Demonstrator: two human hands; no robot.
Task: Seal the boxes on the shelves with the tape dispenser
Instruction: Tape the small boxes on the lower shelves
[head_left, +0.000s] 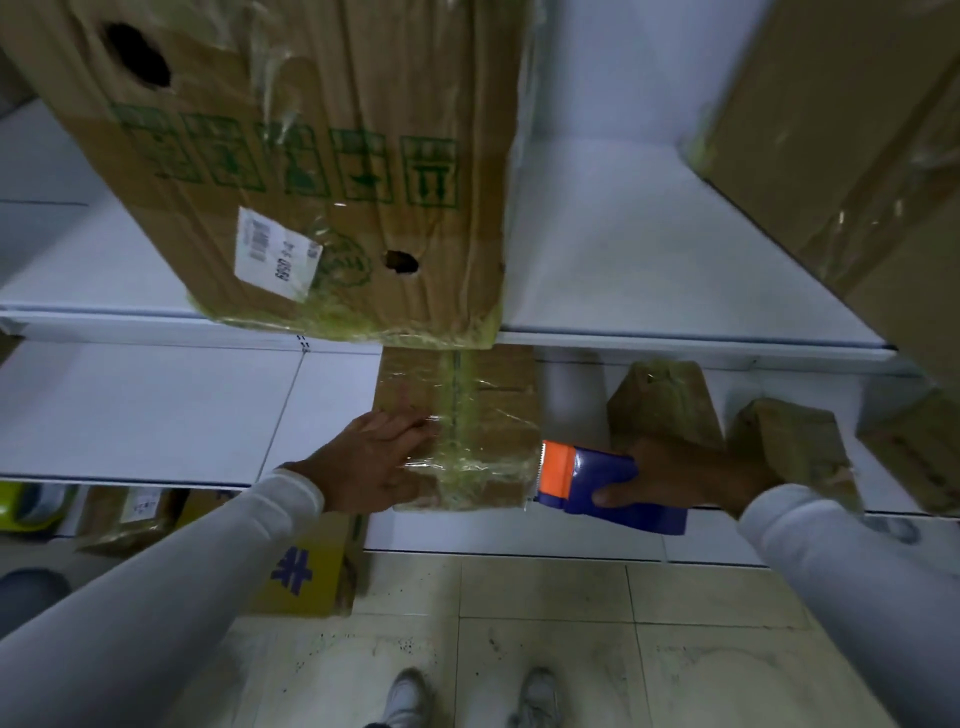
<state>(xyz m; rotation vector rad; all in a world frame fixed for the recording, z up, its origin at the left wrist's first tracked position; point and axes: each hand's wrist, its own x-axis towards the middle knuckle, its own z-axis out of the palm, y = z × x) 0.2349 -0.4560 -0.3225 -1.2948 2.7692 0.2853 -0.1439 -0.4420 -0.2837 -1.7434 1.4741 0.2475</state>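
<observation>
The small box (457, 431) sits at the front edge of the lower shelf (156, 410), and its near end sticks out a little past the edge. Left of the box the shelf is bare and white. The left hand (374, 462) lies flat on the box with fingers out straight. The right hand (675, 478) grips the tape dispenser (602, 483), whose orange end touches the box's right side. Right of the box, behind that hand, stand two brown parcels (665, 405), close together. One big box (311, 166) hangs over the upper shelf (649, 249) edge, right above the small box. Another large box (857, 156) stands far right. Below, two shoes (410, 696) stand on the tile floor (545, 597).
</observation>
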